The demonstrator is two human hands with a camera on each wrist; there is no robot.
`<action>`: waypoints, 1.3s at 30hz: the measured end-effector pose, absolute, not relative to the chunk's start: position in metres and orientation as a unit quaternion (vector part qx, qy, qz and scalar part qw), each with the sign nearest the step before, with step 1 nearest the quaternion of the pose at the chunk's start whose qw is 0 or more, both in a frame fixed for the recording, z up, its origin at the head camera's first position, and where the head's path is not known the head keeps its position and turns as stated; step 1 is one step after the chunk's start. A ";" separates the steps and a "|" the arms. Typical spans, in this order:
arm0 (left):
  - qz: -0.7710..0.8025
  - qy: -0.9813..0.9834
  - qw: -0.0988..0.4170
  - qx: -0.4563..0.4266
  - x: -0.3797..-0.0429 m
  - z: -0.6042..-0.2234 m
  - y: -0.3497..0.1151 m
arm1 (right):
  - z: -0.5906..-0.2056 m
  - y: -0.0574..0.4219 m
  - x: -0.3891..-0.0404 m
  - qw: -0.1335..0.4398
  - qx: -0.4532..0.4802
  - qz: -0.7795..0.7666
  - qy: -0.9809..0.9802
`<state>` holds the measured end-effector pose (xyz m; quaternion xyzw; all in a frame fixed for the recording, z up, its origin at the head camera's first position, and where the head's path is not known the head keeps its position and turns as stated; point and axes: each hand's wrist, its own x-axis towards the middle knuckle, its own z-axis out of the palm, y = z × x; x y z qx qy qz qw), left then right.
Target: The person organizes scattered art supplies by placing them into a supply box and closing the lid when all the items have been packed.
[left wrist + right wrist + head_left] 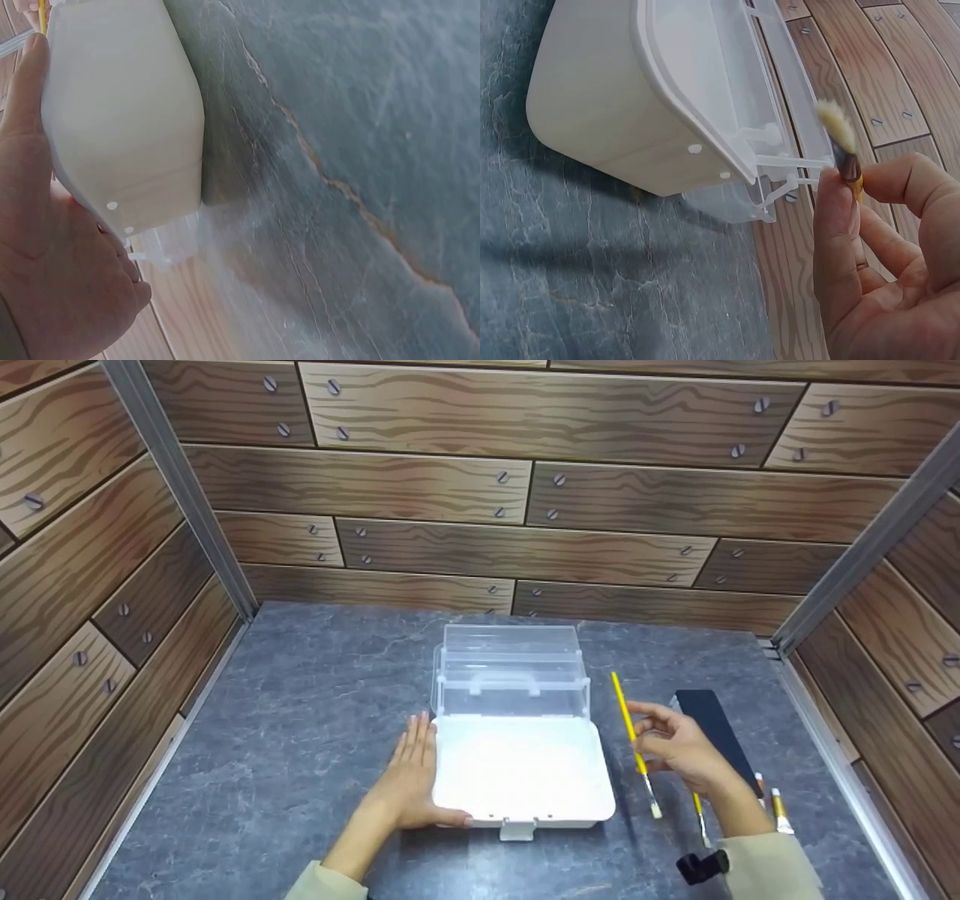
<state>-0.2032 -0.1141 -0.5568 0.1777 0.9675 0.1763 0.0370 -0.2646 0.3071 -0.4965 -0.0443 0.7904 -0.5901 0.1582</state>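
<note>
A white plastic box (525, 769) stands on the table, its clear lid (512, 660) swung back. My left hand (411, 789) rests against the box's left side with straight fingers, the thumb at the front corner. To the right of the box, my right hand (679, 746) pinches a yellow paintbrush (628, 720) between thumb and fingers, bristles pointing down toward me. In the right wrist view the brush's pale bristles (835, 126) show beside the box wall. A second yellow paintbrush (700, 819) lies on the table, partly hidden by the right hand.
A black flat case (716, 731) lies beyond the right hand. A gold paint tube (779, 810) with a white cap lies near the right sleeve, another small tube partly hidden beside it. Wood-patterned walls (525, 495) enclose the grey marbled table (315, 682) at the back and sides.
</note>
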 end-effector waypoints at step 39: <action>0.184 0.967 0.039 0.174 -0.204 -0.556 -0.095 | -0.481 0.284 -0.276 0.175 -0.071 -0.598 0.779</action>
